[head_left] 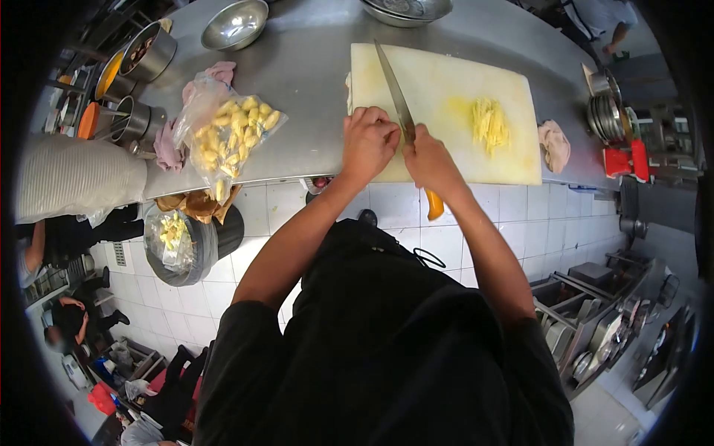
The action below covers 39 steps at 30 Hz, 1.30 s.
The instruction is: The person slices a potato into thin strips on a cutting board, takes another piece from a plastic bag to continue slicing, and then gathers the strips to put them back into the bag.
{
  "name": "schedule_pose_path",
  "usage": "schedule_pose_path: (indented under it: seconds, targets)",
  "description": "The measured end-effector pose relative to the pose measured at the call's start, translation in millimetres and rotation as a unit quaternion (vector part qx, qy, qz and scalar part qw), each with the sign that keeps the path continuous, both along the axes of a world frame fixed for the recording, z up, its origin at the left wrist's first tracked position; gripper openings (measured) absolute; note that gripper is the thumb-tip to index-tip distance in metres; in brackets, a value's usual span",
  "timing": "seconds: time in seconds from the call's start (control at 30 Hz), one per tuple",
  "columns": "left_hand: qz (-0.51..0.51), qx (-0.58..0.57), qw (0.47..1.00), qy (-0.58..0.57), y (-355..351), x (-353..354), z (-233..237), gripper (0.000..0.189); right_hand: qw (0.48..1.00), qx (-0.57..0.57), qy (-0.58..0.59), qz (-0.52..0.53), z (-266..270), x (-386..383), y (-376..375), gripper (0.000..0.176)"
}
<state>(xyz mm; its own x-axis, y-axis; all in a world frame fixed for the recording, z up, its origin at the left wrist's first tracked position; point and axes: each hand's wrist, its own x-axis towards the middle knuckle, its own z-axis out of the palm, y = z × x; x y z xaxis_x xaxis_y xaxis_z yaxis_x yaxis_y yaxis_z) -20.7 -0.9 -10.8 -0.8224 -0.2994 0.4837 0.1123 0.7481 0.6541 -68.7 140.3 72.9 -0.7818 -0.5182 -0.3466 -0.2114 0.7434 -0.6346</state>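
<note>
My right hand [431,160] is closed around a kitchen knife [394,85]. The knife's yellow handle sticks out below the hand, and its long blade points away over the white cutting board [416,67]. Just left of the blade, my left hand [370,145] is curled with its fingers together near the board's left side; whatever it pinches is hidden. On the right half of the board lies a small pile of thin pale-yellow strips [490,126]. A clear plastic bag [236,134] of peeled yellow pieces rests on the steel table to the left.
Metal bowls [235,25] stand at the table's back. Pots [151,52] and a stack covered in plastic [82,175] are at left. A cloth [554,146] lies right of the board. Below the table edge is a lined bin [178,253]. Other people are at left and upper right.
</note>
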Motion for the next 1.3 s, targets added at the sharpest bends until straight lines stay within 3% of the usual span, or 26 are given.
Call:
schedule_pose_path:
  seconds: [0.03, 0.23, 0.33, 0.43, 0.53, 0.63, 0.93, 1.13, 1.23, 1.3]
  targets:
    - [-0.001, -0.002, 1.000, 0.005, 0.5, -1.4, -0.7, 0.007, 0.998, -0.010, -0.055, -0.018, 11.8, -3.3, -2.8, 0.026]
    - [0.006, 0.027, 1.000, 0.014, 1.6, -2.1, -3.3, 0.006, 0.997, 0.014, -0.076, -0.020, 30.6, 6.4, 6.1, 0.025]
    - [0.008, 0.029, 0.999, 0.022, 1.9, -3.0, -3.2, 0.006, 0.997, 0.021, -0.068, -0.024, 20.1, 16.1, 8.0, 0.024]
    - [-0.003, 0.002, 1.000, -0.004, 0.1, -0.2, -0.5, 0.007, 0.999, 0.013, 0.036, 0.000, -14.0, 16.3, 12.0, 0.024]
    - [0.001, -0.012, 1.000, 0.000, 0.4, -2.2, -2.1, 0.007, 0.999, -0.003, 0.035, 0.009, -16.5, 1.6, 2.7, 0.024]
    - [-0.003, -0.007, 1.000, 0.003, 0.1, -2.4, -0.5, 0.005, 0.997, -0.021, -0.074, -0.031, 17.3, -7.8, -7.2, 0.026]
    - [0.020, 0.020, 1.000, 0.014, 0.7, -1.9, -3.0, 0.004, 0.995, -0.001, -0.091, -0.032, 27.8, 13.8, 7.8, 0.029]
    - [0.013, 0.012, 1.000, 0.002, 1.2, -1.1, -0.5, 0.004, 0.997, 0.005, -0.069, -0.030, 15.1, 18.6, 5.1, 0.025]
    - [0.010, -0.010, 1.000, -0.006, 1.2, -1.6, 0.4, 0.005, 0.999, 0.004, 0.040, 0.003, -9.7, 10.7, 2.6, 0.026]
    - [0.011, -0.009, 1.000, -0.003, 1.3, -3.2, 0.9, 0.006, 0.999, -0.019, -0.035, -0.024, 0.9, -3.5, -2.6, 0.027]
